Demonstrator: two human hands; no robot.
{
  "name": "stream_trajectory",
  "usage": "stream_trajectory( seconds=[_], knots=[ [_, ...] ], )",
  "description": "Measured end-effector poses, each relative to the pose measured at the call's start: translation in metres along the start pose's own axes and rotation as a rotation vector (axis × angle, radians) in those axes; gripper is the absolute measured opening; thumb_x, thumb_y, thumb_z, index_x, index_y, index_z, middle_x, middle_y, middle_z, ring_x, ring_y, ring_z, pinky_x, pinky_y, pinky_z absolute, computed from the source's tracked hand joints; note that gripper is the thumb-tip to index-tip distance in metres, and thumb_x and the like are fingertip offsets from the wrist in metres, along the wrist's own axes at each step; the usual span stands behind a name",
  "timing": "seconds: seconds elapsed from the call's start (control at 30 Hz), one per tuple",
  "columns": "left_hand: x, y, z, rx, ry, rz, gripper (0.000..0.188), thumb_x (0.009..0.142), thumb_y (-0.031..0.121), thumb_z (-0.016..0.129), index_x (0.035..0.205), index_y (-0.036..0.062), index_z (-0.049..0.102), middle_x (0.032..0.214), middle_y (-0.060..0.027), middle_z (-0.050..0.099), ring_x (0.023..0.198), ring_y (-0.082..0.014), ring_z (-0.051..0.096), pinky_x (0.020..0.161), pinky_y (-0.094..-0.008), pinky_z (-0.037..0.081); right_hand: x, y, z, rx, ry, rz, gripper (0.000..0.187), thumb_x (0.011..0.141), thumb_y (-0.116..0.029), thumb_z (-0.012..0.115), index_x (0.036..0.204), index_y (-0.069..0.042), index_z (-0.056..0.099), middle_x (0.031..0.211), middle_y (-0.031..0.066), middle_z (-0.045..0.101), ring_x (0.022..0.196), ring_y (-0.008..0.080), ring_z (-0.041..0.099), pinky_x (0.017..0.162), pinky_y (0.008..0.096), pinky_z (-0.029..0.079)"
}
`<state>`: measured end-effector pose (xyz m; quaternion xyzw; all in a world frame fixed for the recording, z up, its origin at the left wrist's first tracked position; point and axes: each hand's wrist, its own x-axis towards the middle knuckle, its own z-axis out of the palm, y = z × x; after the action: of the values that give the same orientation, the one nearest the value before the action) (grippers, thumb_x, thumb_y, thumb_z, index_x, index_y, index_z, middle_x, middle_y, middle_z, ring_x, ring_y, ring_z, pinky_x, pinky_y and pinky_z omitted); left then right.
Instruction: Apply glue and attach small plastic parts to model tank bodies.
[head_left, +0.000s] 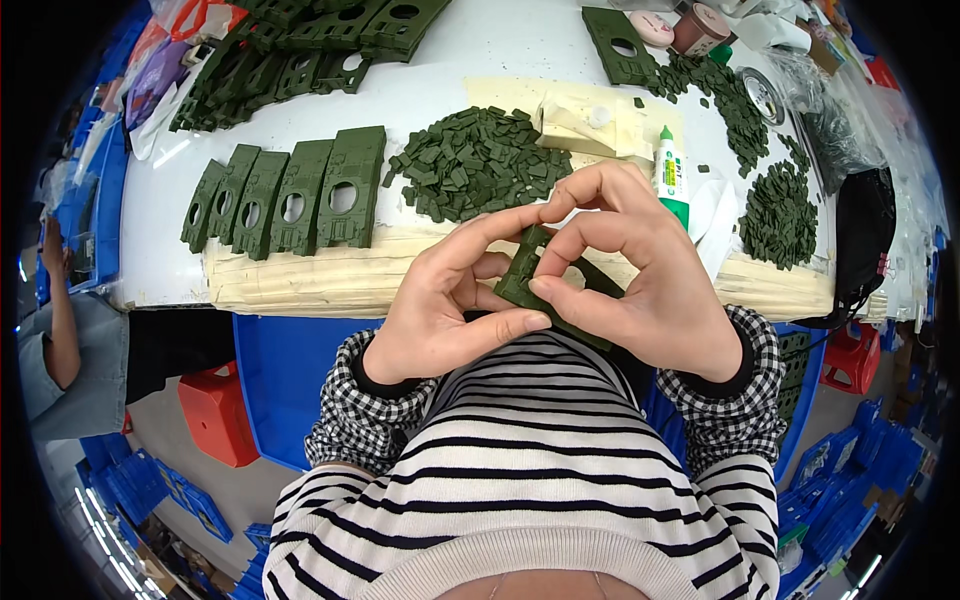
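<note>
Black-striped white sweater [540,450], ribbed neckline [540,555]; gingham oversleeves [735,410], black cuffs [738,360].

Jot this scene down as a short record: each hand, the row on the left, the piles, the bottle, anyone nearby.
Left hand: holds a green part
Right hand: thumb and fingertips at that part; any small piece between them can't be made out
Row: five green plates with round holes
Center pile: small green pieces
Right pile: similar pieces
Bottle: white and green, beyond right hand
Nearby: another person's arm, far left
</note>
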<state>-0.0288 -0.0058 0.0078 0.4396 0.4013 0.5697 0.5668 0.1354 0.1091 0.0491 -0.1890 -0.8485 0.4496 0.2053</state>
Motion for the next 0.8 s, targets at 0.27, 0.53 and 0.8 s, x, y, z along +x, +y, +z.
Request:
stream_trajectory(
  seconds=[0.27,0.53,0.8],
  knots=[
    [0.0,0.0,0.001,0.024,0.016,-0.01,0.068,0.08,-0.009,0.067,0.139,-0.0057,0.034,0.131,-0.0127,0.046,0.104,-0.0146,0.058,0.083,-0.0267,0.058,0.0,0.002,0.002,-0.015,0.02,-0.024,0.012,0.07,-0.009,0.074,0.074,-0.005,0.063,0.099,0.0054,0.053,0.097,0.0216,0.049,0.087,0.033,0.038],
    [-0.001,-0.003,-0.001,-0.039,-0.018,0.011,0.071,0.079,-0.01,0.066,0.141,-0.0031,0.032,0.134,-0.0148,0.045,0.106,-0.0142,0.057,0.087,-0.0271,0.056,-0.003,0.001,-0.001,-0.001,0.014,-0.042,0.013,0.073,-0.008,0.073,0.077,-0.005,0.061,0.099,0.0074,0.053,0.098,0.0219,0.05,0.089,0.033,0.038],
    [0.001,-0.009,-0.004,-0.214,0.043,-0.01,0.08,0.076,0.016,0.079,0.138,-0.0042,0.031,0.129,-0.0206,0.05,0.116,-0.027,0.056,0.1,-0.0398,0.048,-0.02,0.006,-0.02,0.229,0.193,0.006,0.012,0.082,-0.006,0.068,0.083,-0.001,0.057,0.088,0.008,0.058,0.089,0.0193,0.055,0.084,0.0303,0.042]
  ],
)
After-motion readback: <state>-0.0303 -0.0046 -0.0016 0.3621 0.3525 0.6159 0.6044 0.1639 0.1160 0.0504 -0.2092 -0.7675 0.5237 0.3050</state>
